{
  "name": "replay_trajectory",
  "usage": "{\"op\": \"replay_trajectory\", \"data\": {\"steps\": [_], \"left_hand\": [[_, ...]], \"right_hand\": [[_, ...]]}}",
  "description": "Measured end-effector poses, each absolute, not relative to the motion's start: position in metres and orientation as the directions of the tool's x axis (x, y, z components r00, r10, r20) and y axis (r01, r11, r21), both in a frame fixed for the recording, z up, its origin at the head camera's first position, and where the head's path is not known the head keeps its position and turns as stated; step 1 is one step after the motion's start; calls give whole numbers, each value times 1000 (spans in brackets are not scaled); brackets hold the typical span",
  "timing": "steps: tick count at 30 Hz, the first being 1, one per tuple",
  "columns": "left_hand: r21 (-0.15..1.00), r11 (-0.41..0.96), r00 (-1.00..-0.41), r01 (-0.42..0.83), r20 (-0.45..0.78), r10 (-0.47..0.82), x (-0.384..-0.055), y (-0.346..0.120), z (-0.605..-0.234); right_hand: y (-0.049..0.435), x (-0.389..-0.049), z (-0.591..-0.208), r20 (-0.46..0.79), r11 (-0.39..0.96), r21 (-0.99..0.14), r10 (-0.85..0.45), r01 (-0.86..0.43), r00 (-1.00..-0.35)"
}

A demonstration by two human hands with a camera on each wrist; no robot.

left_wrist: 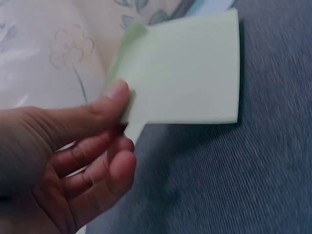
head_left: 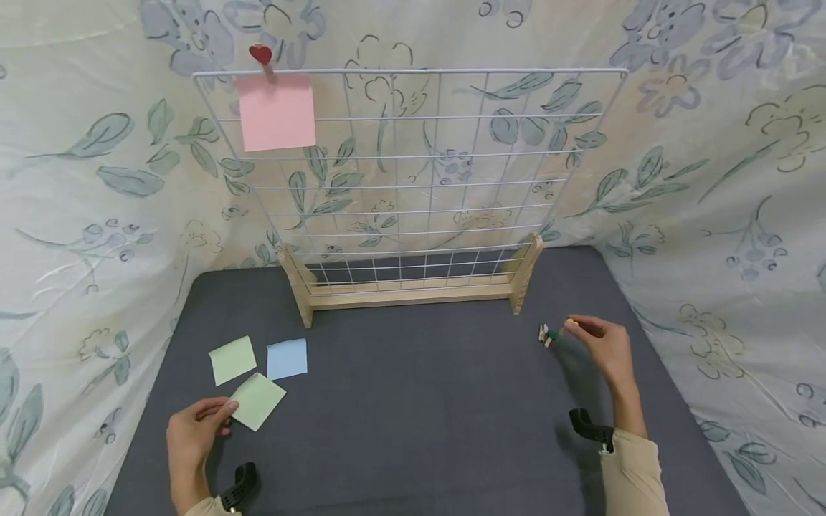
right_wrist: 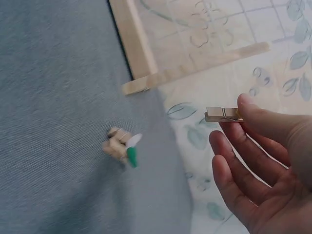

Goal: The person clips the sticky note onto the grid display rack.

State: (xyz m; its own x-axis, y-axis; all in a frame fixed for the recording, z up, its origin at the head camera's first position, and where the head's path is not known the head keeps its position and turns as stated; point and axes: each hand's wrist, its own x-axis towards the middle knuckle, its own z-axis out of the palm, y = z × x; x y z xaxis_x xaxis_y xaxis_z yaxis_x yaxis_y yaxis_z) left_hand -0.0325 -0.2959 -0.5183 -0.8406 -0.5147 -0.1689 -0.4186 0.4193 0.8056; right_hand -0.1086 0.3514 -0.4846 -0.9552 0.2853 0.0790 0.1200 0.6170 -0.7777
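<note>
My left hand (head_left: 196, 430) pinches a light green sticky note (head_left: 259, 402) by its edge, thumb on top, held above the table in the left wrist view. Beyond it on the table lie a second green note (head_left: 232, 360) and a blue note (head_left: 287, 358). Between thumb and index finger, my right hand (head_left: 605, 347) pinches a small wooden clothespin (right_wrist: 220, 114) with a bit of yellow at the fingertips. Several more small clothespins (right_wrist: 117, 145), with green and white showing on them, lie in a cluster on the table just left of that hand.
At the back stands a white wire grid (head_left: 413, 158) on a wooden base (head_left: 413, 294). A pink note (head_left: 277, 115) hangs at its upper left from a clothespin with a red heart (head_left: 261, 54). Floral cloth (head_left: 710, 215) surrounds the dark grey table (head_left: 413, 401).
</note>
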Motion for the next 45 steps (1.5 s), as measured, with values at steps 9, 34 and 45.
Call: {"op": "replay_trajectory", "data": {"steps": [9,34,45], "left_hand": [[923,240,-854,-302,-150,-499,-49,-284,-502],[971,239,-926,-1,89,-367,-103,-236,-465],[933,303,-939,197,268,-215,-131,-201,-433]], "right_hand": [[338,-126,-457,114,632,-773,221,53,-969],[277,-168,-391,250,643,-745,23,-178,-968],[251,-180,-363,289,600,-756,-53,-262,-956]]}}
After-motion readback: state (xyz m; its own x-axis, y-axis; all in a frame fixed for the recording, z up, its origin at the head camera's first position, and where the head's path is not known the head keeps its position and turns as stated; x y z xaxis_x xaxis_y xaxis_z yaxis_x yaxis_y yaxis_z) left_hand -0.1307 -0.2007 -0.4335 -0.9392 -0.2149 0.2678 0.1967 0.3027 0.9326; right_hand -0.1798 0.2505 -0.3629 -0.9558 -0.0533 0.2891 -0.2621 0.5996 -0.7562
